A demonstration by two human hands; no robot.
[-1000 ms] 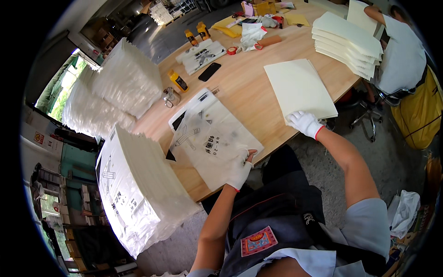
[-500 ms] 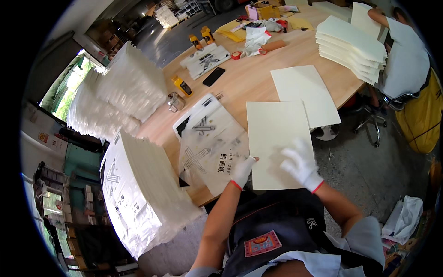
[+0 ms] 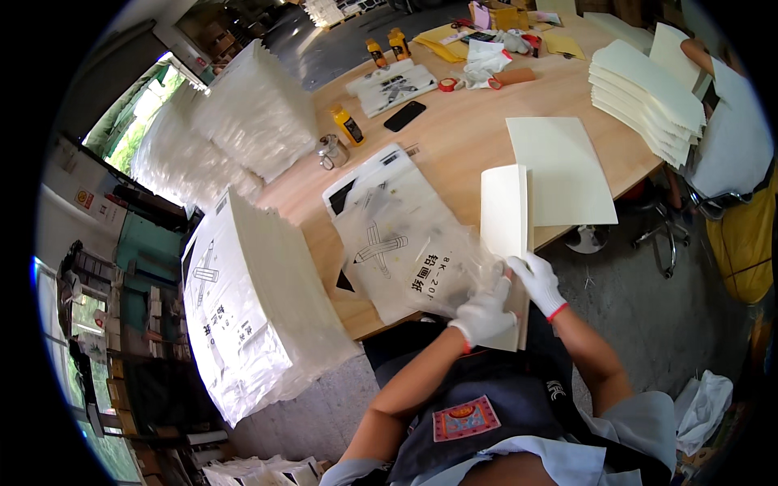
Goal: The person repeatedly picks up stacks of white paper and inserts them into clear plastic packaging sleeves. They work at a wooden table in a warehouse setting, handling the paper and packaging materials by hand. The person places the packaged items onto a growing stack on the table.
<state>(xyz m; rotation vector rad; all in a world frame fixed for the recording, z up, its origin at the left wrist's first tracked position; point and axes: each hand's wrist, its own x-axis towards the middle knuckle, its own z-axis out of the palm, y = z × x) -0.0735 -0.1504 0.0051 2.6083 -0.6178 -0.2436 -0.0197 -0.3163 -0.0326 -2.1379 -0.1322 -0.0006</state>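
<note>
sheet stack: cream paper pad (image 3: pixel 504 212), centre-right of frame, tilted up off the table edge (image 3: pixel 381 324); judged light, semi-stiff, bends if held by one corner, so grip the bottom edge
left hand (image 3: pixel 484 314): gloved, closed on stack's lower edge and bag mouth
right hand (image 3: pixel 536 281): gloved, pinching the stack
bag: clear printed plastic sleeve (image 3: pixel 405 243), slippery, limp; stack not visibly inside

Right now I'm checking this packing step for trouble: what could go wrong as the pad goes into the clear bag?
The cream paper pad stands tilted at the table edge, gripped only at its lower end by the left hand and right hand; it might tip or fan open. The clear printed bag is thin and crumpled at its mouth, so a corner could snag or tear it.
</note>
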